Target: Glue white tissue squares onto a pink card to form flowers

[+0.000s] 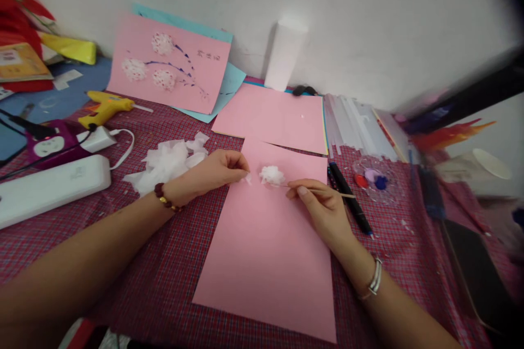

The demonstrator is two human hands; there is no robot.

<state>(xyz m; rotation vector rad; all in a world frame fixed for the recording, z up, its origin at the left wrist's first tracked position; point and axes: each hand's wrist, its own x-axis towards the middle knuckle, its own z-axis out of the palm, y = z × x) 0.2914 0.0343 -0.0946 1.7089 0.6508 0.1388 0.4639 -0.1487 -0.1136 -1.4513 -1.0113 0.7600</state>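
Note:
A pink sheet of paper (266, 262) lies lengthwise on the table in front of me. Near its far end sits a fluffy white tuft of tissue (272, 174). My left hand (225, 169), left of the tuft, pinches a small white tissue scrap (247, 178) above the sheet's left edge. My right hand (319, 204) holds a thin wooden stick (335, 193) almost level, its tip close to the tuft's lower right side; I cannot tell whether they touch. Behind my left wrist is a loose heap of white tissue pieces (164, 161).
A pink picture with white blossoms (172, 65) leans at the back left. Left are a yellow glue gun (106, 109) and a white power strip (53, 188). Right are a black marker (350, 199), a clear paint palette (380, 193) and clear sticks (356, 120). A white box (285, 57) stands behind.

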